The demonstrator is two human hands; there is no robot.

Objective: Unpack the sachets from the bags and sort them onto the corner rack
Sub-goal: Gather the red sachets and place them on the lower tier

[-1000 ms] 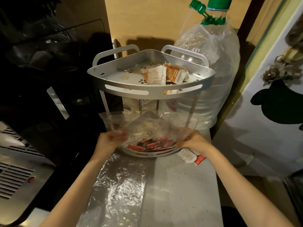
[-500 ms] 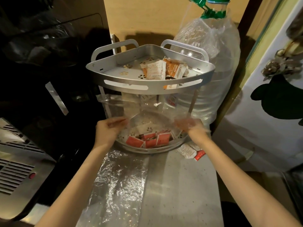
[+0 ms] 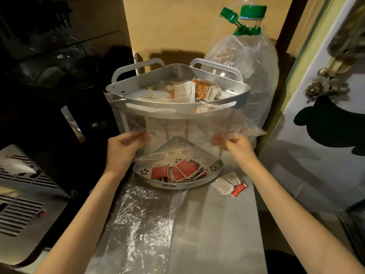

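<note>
A silver two-tier corner rack (image 3: 242, 95) stands on the counter. Its top shelf holds orange and white sachets (image 3: 195, 89). Red sachets (image 3: 177, 171) lie piled on the bottom shelf (image 3: 215, 171). I hold a clear plastic bag (image 3: 177, 123) upside down between the shelves, stretched in front of the rack. My left hand (image 3: 124, 149) pinches its left lower corner and my right hand (image 3: 237, 149) pinches the right one. The bag looks empty.
Two loose sachets (image 3: 230, 184) lie on the counter right of the rack. Another flat clear bag (image 3: 138, 224) lies on the counter in front. A large water bottle (image 3: 252, 56) stands behind right. A grey appliance (image 3: 21, 198) is at left.
Both hands lifted the bag from the bottom shelf up to mid height. The red sachets dropped out of it and now lie uncovered on the bottom shelf.
</note>
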